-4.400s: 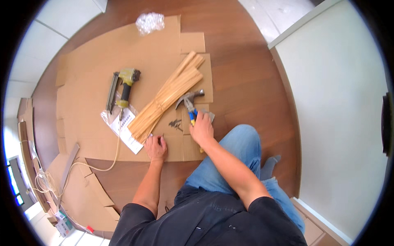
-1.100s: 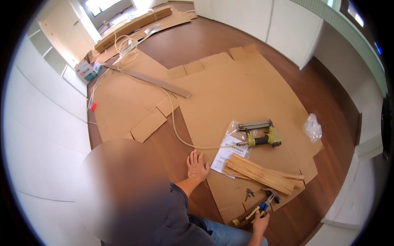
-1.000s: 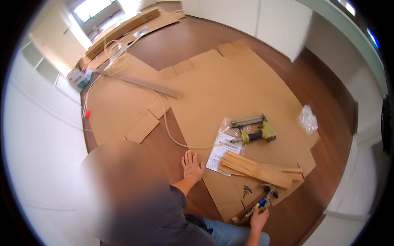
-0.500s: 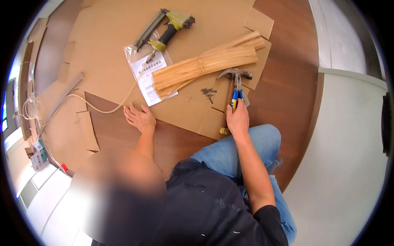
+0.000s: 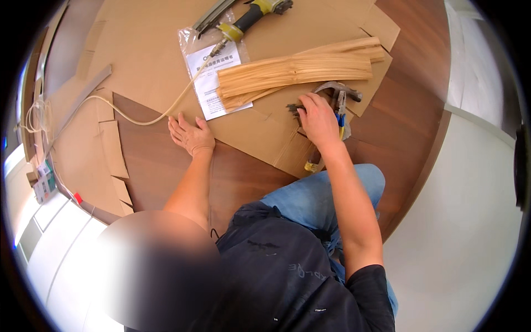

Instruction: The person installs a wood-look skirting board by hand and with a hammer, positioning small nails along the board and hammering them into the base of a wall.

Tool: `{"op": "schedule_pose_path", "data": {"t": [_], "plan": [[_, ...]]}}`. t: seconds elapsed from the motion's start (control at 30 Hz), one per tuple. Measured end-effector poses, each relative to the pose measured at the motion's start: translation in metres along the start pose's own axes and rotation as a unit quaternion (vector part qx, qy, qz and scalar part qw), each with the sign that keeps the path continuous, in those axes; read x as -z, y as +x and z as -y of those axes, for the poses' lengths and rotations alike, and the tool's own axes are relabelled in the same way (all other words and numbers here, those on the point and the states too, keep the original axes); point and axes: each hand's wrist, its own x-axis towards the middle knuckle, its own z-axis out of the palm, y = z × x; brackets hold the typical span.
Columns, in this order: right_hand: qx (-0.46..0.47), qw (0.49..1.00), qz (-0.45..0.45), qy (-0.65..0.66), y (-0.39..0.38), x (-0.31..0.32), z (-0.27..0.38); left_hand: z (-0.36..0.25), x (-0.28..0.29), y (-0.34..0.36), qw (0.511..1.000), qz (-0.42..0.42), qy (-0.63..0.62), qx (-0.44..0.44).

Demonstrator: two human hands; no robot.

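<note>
My left hand (image 5: 192,135) leans open, fingers spread, at the cardboard's near edge, beside a pale air hose (image 5: 148,123). My right hand (image 5: 321,119) reaches over a small heap of dark, thin pieces that look like nails (image 5: 292,109); thumb and forefinger are apart at its edge. Under and beside this hand lie a claw hammer (image 5: 345,89) and pliers (image 5: 342,105) with blue and yellow handles. The hammer's handle is partly hidden by my hand. Several wooden strips (image 5: 293,71) lie stacked just beyond.
A yellow and black nail gun (image 5: 249,19) lies at the far side, joined to the hose. A printed sheet (image 5: 213,77) in a clear bag sits beside the strips. Cardboard (image 5: 144,50) covers much of the brown floor (image 5: 409,83). A white panel (image 5: 470,182) stands at right.
My right hand has let go of the pliers and moved up and left to the dark pieces. The pliers stay beside the hammer. My view has shifted slightly; the left hand stays open.
</note>
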Motion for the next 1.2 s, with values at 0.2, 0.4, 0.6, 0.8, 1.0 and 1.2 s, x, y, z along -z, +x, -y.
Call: {"op": "schedule_pose_path", "data": {"t": [0.2, 0.4, 0.6, 0.8, 1.0, 1.2], "plan": [[0.006, 0.991, 0.121, -0.054, 0.013, -0.007, 0.002, 0.004, -0.004, 0.001, 1.000, -0.003, 0.007, 0.002], [-0.083, 0.982, 0.168, -0.039, 0.019, -0.019, 0.012, 0.004, -0.002, -0.001, 1.000, -0.003, 0.001, -0.001], [-0.116, 0.968, 0.207, -0.080, 0.024, -0.020, 0.020, 0.004, -0.002, 0.000, 1.000, -0.011, 0.004, -0.006], [-0.122, 0.974, 0.162, -0.105, 0.021, -0.024, 0.023, 0.003, -0.003, 0.000, 1.000, -0.020, -0.002, -0.008], [-0.359, 0.826, 0.109, 0.421, 0.016, 0.005, -0.009, 0.004, -0.003, 0.000, 1.000, -0.027, -0.002, -0.014], [-0.316, 0.579, 0.003, 0.751, -0.041, 0.040, -0.034, 0.005, -0.004, 0.000, 0.999, -0.031, 0.001, -0.017]]}}
